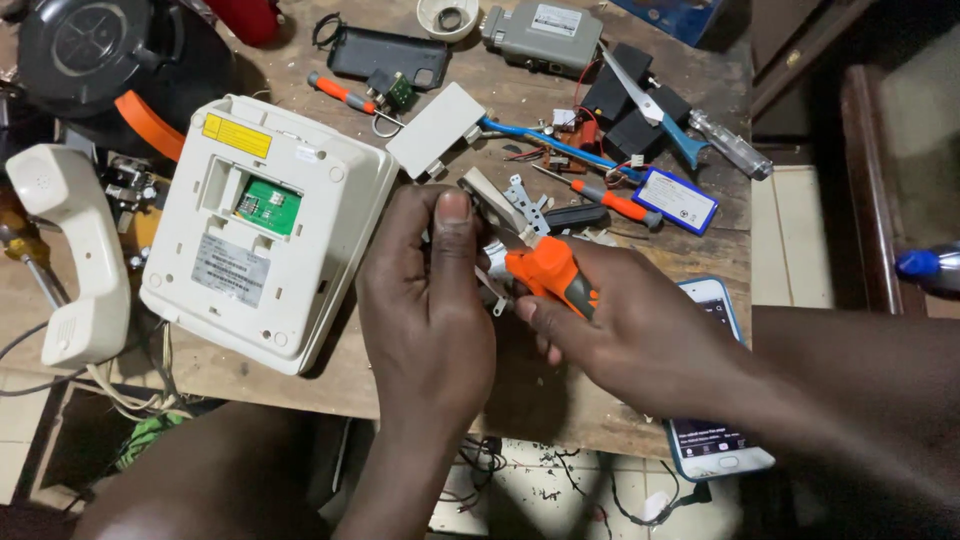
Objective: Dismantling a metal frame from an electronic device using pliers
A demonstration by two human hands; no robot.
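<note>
My left hand is closed around a small part that its fingers hide, thumb up, above the wooden table's front edge. My right hand grips an orange-handled tool whose metal tip points at the left hand. A small silver metal bracket shows between the two hands. A white desk telephone base lies upside down just left of my left hand, with a green circuit board visible through an opening.
A cream handset lies at the far left with its cord. Screwdrivers, scissors, a grey box, a black case, a white plastic piece and a blue battery litter the wooden table. A smartphone lies under my right forearm.
</note>
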